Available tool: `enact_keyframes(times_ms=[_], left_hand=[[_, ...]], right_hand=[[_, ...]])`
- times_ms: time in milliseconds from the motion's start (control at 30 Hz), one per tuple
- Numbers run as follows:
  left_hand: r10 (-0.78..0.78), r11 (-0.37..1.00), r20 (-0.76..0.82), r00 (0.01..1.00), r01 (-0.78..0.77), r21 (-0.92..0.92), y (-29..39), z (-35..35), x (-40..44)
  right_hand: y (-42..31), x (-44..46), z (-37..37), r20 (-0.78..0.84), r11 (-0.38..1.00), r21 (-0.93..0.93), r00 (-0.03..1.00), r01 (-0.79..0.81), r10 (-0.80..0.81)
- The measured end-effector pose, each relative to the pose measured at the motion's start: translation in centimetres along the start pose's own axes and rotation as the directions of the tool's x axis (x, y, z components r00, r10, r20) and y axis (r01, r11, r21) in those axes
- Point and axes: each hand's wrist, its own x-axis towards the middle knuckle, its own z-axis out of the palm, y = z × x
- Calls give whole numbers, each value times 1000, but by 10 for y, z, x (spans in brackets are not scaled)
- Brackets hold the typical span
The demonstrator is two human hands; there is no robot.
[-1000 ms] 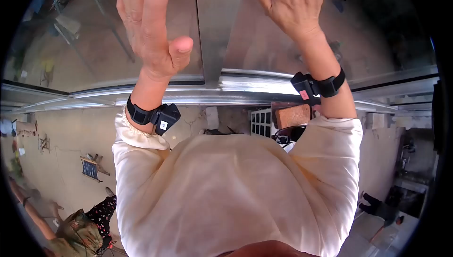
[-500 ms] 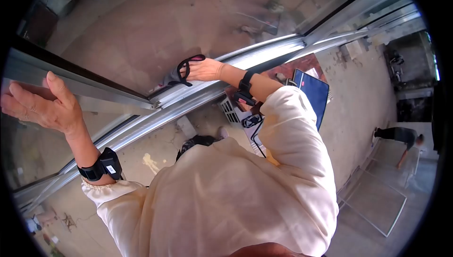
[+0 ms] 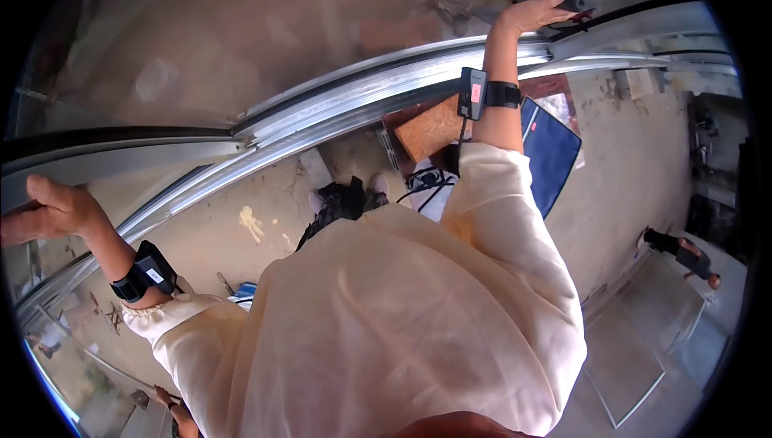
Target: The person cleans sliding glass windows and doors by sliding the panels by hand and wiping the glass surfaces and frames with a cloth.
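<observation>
My left hand [image 3: 52, 217] is at the far left, beside the metal sash [image 3: 145, 149] of a sliding window. Its fingers are stretched out and partly cut off by the view's edge; whether it touches the sash I cannot tell. My right hand [image 3: 531, 16] reaches out to the upper right, near the vertical window frame [image 3: 627, 24]. Held in it against the glass [image 3: 322, 20] is a dark pad-like cloth [image 3: 563, 0] with black edging, partly hidden by the fingers. The shiny window track [image 3: 322, 104] runs between my hands.
Below the track are an orange-brown board [image 3: 434, 128], a dark blue flat case [image 3: 551, 157] and black cables [image 3: 430, 181]. Another person [image 3: 696, 261] stands at the right near a framed mesh panel [image 3: 635, 358]. Someone's arm [image 3: 181, 418] shows at the lower left.
My right hand has moved up and right along the glass with the dark cloth. My left hand is lower, and the sash looks turned nearer level. The person at the right has straightened up.
</observation>
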Motion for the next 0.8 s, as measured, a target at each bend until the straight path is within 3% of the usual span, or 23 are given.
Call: enact_keyframes(times_ms=[67,133,167,200,233,267,333,367,433,533,633,700,733,767,800], left_hand=[[-70,996,-17,997,69,-59,-3,3,-8],[-141,983,-35,989,136,-126,-8,1,-9],[-77,992,-33,996,74,-98,-10,1,-6],[-48,995,-33,998,45,-92,-11,1,-6],[-19,996,-33,999,17,-87,-12,1,-7],[-78,991,-22,997,76,-110,-19,3,-14],[-105,990,-9,994,104,-94,-41,8,-24],[-119,989,-3,993,118,-86,-44,10,-23],[-85,993,-27,996,82,-79,-44,12,-24],[-51,997,-31,998,49,-60,-34,10,-20],[-34,997,-18,999,33,-66,-24,9,-17],[-29,998,-1,1000,29,-62,-23,9,-16],[-30,997,4,1000,30,-65,-23,8,-15],[-34,997,10,999,35,-65,-24,8,-15],[-36,997,17,999,37,-67,-24,6,-16]], right_hand=[[14,-51,-1,-30,964,14,964,-264,264],[8,-113,-1,-64,863,7,861,-505,504],[0,-144,0,-58,789,20,787,-615,615],[19,-180,3,-47,771,13,770,-636,636],[-6,-212,2,-15,711,7,711,-703,703],[-41,-238,-1,30,739,0,739,-674,673],[-64,-293,-7,161,690,-59,675,-722,720],[-69,-305,-10,216,717,-80,690,-692,691],[-57,-295,-18,256,743,-158,700,-650,667],[-5,-212,-19,159,812,-73,797,-580,583],[112,-99,-22,-7,883,4,883,-470,470],[133,-24,-28,-44,754,47,753,-655,656],[108,2,-32,-25,648,45,648,-760,761],[138,25,-31,-96,674,37,669,-738,737],[190,49,-39,-63,682,60,679,-729,731]])
